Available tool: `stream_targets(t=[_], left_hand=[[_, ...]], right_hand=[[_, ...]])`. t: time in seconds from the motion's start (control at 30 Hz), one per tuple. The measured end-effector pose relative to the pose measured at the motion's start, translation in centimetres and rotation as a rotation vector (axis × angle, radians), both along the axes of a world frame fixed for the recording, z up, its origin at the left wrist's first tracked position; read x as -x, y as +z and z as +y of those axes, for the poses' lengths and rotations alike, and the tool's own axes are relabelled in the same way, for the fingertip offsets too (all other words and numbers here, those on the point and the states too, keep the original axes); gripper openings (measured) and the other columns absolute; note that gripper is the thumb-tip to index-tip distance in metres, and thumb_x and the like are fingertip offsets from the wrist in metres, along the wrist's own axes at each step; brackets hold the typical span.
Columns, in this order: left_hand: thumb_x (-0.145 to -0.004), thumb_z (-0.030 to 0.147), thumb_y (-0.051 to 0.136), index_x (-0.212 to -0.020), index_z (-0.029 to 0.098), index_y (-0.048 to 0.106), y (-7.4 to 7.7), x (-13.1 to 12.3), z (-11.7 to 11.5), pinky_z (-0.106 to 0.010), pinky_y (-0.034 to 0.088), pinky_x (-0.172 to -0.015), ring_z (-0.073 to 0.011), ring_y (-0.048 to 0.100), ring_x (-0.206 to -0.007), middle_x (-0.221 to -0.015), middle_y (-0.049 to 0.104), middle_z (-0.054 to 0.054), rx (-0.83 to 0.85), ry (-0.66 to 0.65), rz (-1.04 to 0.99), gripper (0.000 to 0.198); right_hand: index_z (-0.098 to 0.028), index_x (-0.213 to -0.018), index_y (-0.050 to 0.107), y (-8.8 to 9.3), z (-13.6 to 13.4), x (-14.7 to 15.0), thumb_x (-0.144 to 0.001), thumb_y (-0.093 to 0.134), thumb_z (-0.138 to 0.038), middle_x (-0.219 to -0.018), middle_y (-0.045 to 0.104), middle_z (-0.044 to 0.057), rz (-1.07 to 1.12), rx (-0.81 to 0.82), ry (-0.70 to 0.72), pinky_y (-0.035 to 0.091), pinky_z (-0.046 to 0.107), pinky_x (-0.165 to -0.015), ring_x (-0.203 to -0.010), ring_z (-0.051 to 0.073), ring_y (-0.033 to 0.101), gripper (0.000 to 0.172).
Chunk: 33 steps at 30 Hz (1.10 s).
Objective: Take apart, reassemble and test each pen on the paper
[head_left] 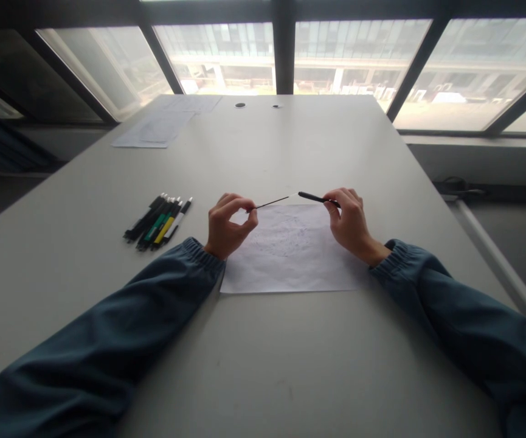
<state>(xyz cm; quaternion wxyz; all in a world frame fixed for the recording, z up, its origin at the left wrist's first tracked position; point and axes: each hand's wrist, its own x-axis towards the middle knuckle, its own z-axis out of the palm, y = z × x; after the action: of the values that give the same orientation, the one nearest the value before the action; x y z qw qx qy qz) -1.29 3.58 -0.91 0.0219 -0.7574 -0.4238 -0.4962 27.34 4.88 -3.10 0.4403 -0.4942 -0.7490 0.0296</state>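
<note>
Between thumb and fingertips, my left hand [230, 222] pinches a thin dark pen refill [272, 202] with a pale end pointing right. My right hand [350, 222] grips a black pen barrel [312, 197], its end turned left toward the refill. The refill's pale end and the barrel lie nearly in line, very close together; whether they touch I cannot tell. Both hands are over a white sheet of paper [290, 274] with faint blue scribbles. To the left of my left hand lies a bunch of several pens [159, 222], black, green, yellow and white.
The white table [299, 353] stretches away to large windows. More paper sheets [153, 129] lie at its far left. Two small round fittings [240, 105] sit near the far edge. A pale rail [502, 255] runs beside the table's right edge.
</note>
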Motion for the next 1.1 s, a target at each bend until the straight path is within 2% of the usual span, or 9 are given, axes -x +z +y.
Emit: stream_targets(t=[0.4,0.67,0.9,1.1], left_hand=[[-0.08,0.012,0.067,-0.081,0.019,0.068,-0.1,-0.1,0.0,-0.031,0.053,-0.071,-0.0153,0.06,-0.076,-0.077,0.067,0.0,-0.02,-0.037,0.02,0.007],[-0.081,0.013,0.066,-0.08,0.02,0.068,0.0,-0.1,0.1,-0.033,0.053,-0.077,-0.0157,0.06,-0.077,-0.077,0.066,0.0,0.006,-0.058,0.07,0.007],[-0.083,0.015,0.068,-0.083,0.02,0.07,0.0,-0.2,-0.1,-0.033,0.053,-0.077,-0.0159,0.06,-0.079,-0.079,0.069,-0.001,0.064,-0.167,0.132,0.006],[-0.083,0.014,0.069,-0.086,0.021,0.07,-0.2,-0.3,-0.2,-0.031,0.054,-0.076,-0.0153,0.061,-0.078,-0.081,0.069,-0.001,0.065,-0.25,0.162,0.008]], right_hand=[[-0.023,-0.097,0.064,0.3,-0.3,0.0,-0.097,0.051,-0.021,-0.098,0.069,0.008,-0.041,-0.027,-0.018,0.039,0.044,-0.086,-0.096,0.028,0.059,0.013],[-0.023,-0.098,0.064,0.5,-0.3,-0.1,-0.099,0.049,-0.022,-0.096,0.069,0.007,-0.087,-0.035,-0.006,0.038,0.044,-0.088,-0.095,0.028,0.059,0.015],[-0.025,-0.098,0.065,1.1,-1.1,0.2,-0.101,0.049,-0.026,-0.097,0.07,0.006,-0.199,-0.057,0.131,0.035,0.046,-0.096,-0.096,0.027,0.057,0.016],[-0.024,-0.098,0.065,1.3,-1.6,0.7,-0.102,0.049,-0.025,-0.096,0.071,0.006,-0.241,-0.048,0.261,0.037,0.045,-0.096,-0.096,0.026,0.057,0.017]])
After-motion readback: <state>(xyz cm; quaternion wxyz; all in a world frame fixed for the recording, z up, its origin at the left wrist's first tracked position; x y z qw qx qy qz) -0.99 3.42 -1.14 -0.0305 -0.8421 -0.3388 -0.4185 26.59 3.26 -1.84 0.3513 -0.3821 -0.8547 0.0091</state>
